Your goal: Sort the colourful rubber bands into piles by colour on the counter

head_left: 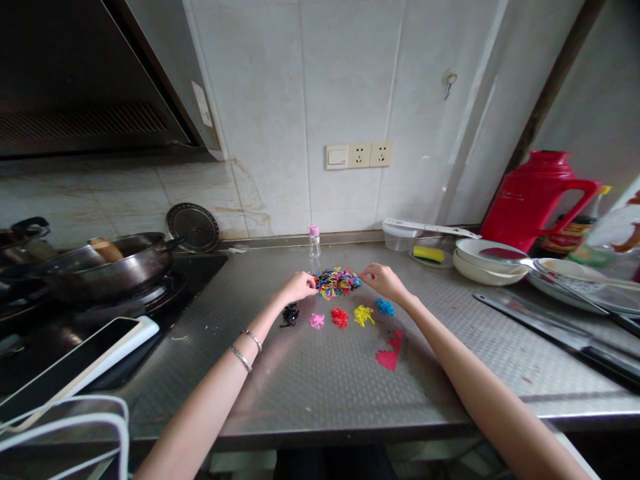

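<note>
A heap of mixed-colour small rubber bands (338,283) lies on the steel counter between my two hands. My left hand (300,287) is at the heap's left edge, its fingers curled together in a pinch. At the right edge, my right hand (385,281) also has its fingertips pressed together. What either pinch holds is too small to make out. In front of the heap are sorted piles of black bands (290,315), pink bands (317,321), red bands (339,318), yellow bands (363,315) and blue bands (385,306).
A small clear bottle with a pink cap (314,241) stands behind the heap. Red paper scraps (390,352) lie near my right forearm. A cleaver (545,327), bowls (485,267) and a red thermos (533,200) are at right. At left are a stove with a pan (110,270).
</note>
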Motion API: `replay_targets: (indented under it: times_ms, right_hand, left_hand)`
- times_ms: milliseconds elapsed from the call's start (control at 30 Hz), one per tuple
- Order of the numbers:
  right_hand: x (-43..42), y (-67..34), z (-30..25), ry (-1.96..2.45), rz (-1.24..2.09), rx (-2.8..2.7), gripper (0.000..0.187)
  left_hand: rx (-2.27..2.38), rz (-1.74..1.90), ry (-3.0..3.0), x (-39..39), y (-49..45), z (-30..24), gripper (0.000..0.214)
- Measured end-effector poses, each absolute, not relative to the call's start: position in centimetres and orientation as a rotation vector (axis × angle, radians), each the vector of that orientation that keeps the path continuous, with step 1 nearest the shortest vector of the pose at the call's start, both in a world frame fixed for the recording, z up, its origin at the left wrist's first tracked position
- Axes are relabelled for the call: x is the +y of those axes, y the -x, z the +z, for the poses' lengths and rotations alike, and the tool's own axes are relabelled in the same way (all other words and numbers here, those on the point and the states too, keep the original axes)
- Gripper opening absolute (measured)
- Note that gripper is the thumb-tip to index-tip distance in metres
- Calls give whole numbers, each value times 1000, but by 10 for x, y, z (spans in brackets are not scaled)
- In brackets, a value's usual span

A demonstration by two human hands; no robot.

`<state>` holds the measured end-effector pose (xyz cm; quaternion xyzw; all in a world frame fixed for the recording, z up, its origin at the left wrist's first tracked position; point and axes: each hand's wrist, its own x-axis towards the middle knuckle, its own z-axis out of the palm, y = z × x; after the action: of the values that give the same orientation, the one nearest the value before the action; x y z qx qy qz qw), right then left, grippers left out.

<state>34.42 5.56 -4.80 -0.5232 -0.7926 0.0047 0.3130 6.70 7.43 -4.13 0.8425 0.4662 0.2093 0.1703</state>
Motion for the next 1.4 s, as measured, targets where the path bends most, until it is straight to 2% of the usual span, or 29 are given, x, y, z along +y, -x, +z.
replay_targets:
  times_ms: [233,500,767,1167,1400]
  right_hand:
    - [59,-349,-53,1440,-18,-2108,33]
    - [59,-353,-54,1492,-17,-2100,31]
    - [64,-360,-55,1498,-23,-2090,29]
    - [65,-355,-58,1481,10,-2147,26]
    - [69,-354,-64,1517,29,-2210,24]
  left_hand:
    - [1404,470,-2431,72,-66,-44,22]
    - [1404,560,-2452,76,-66,-48,21]
    - [1235,699,-2395,72,-74,-24,22]
    - [839,145,-2431,45,-109,-7,14]
    - [843,64,-2365,41,-108,-11,20]
